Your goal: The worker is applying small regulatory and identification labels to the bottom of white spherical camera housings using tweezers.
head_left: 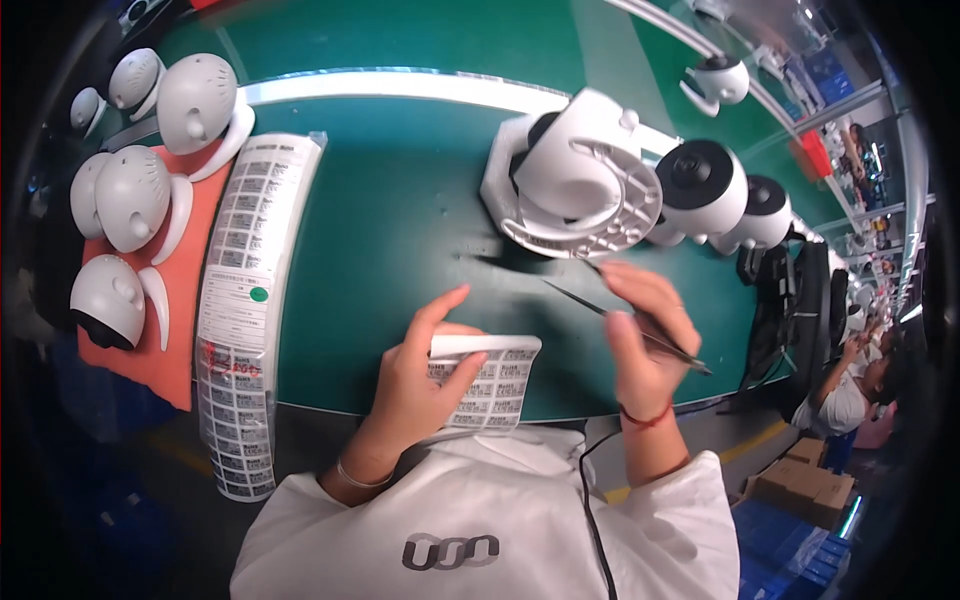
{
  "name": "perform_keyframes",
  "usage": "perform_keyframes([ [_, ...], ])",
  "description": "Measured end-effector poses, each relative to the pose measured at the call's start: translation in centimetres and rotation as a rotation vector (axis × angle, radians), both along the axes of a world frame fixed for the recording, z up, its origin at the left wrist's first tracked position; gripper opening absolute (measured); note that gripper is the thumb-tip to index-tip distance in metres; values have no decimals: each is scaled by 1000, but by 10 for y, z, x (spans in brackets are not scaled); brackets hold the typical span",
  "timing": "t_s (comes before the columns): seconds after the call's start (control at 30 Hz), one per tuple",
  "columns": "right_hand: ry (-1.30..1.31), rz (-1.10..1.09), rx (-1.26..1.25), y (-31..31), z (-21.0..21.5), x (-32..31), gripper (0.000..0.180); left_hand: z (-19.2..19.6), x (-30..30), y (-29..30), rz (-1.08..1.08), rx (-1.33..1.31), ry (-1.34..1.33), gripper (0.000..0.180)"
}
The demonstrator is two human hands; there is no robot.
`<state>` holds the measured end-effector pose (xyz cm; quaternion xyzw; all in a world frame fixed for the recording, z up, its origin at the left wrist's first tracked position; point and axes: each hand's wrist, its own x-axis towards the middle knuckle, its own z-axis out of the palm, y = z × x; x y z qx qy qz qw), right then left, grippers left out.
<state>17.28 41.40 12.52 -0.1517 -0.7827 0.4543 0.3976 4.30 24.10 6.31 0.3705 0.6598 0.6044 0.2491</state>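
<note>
Both hands work low over the green desk; the left hand pinches a small sheet of printed labels between thumb and fingers, the sheet curling over the desk's near edge at about 6 o'clock; the right hand is closed round a pair of thin dark tweezers, their fine tip pointing toward 10 o'clock, just above the label sheet and apart from it.

At 12 o'clock from the hands lies a white dome camera, tipped so that its round ribbed base faces the person; its lower rim sits just beyond the right hand's fingertips; two more white cameras with dark lenses stand touching one another at 2 o'clock.

At 9 o'clock a long strip of labels runs across the desk and hangs past its near edge; beside it, further toward 9 o'clock, an orange mat carries several white camera shells.

Another person sits at 3 o'clock, well apart.
</note>
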Motion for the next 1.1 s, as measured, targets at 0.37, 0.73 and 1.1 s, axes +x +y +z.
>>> perform_keyframes([
  [0.37, -807, 156, 918, 71, 107, -70, 29, 6, 1, -5, 13, 16, 67, 60],
  [0.73, -1033, -245, 1162, 134, 119, -192, 33, 7, 0, -12, 6, 21, -38, 56],
  [1.1, -920, -321, 1349, 193, -47, -290, 22, 4, 1, -16, 58, 88, -96, 51],
])
